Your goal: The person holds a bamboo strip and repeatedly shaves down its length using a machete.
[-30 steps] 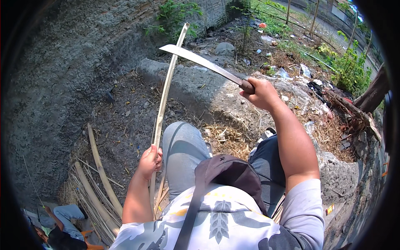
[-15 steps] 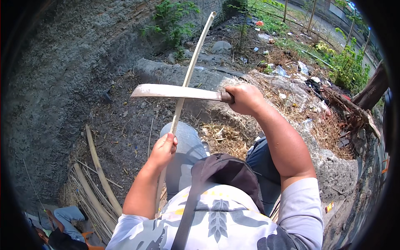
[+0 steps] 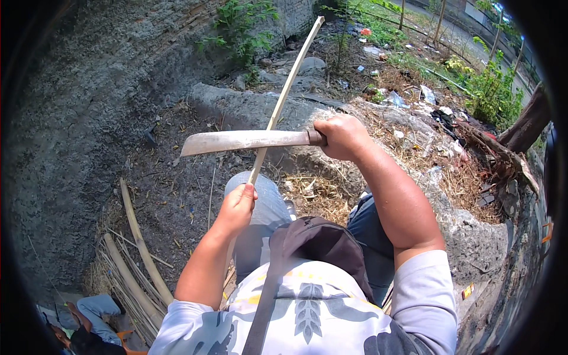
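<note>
My left hand (image 3: 238,207) grips the bamboo strip (image 3: 284,97); my right hand (image 3: 342,137) clasps the machete (image 3: 236,142), blade across it.

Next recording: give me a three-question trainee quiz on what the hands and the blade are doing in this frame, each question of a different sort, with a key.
1. True or false: the right hand holds the long knife by its handle, blade pointing to the person's left.
2. Which hand grips the bamboo strip? A) the left hand B) the right hand C) neither
3. Fill in: the knife's blade crosses the strip ____ the left hand's grip, farther from the body.

Key
1. True: the fist is closed on the handle and the blade lies roughly level.
2. A: the left hand is closed round the strip's lower part, over the knee.
3. Above. Whether the edge touches the strip cannot be told.
</note>
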Available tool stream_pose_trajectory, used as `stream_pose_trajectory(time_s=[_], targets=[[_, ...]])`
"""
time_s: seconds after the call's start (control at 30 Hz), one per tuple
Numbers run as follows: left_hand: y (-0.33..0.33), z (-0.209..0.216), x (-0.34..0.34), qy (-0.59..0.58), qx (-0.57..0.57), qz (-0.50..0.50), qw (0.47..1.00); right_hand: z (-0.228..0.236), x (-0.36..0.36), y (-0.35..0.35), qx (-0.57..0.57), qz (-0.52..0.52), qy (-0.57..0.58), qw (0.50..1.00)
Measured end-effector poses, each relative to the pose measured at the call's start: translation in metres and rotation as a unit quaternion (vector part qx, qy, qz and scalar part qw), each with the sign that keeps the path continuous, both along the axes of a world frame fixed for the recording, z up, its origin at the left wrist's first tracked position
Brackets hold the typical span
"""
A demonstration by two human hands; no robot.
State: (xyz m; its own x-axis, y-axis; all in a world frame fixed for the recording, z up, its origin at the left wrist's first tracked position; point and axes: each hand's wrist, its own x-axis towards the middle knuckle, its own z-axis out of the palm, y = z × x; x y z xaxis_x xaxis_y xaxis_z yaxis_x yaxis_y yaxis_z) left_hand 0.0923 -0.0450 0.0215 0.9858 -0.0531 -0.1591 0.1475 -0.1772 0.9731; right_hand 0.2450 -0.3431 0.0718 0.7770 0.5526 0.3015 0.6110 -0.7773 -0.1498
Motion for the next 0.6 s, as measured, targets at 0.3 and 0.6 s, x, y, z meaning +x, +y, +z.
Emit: stream_pose_trajectory(time_s=[0.3,0.6], targets=[[-0.006,0.002,0.008,0.003,0.017,-0.017,1.000,0.000,0.001,0.004,0.017,0.051,-0.076,0.996],[-0.012,-0.006,0.002,0.044,-0.021,0.019,0.999,0.007,-0.006,0.009,-0.020,0.003,0.034,0.999]])
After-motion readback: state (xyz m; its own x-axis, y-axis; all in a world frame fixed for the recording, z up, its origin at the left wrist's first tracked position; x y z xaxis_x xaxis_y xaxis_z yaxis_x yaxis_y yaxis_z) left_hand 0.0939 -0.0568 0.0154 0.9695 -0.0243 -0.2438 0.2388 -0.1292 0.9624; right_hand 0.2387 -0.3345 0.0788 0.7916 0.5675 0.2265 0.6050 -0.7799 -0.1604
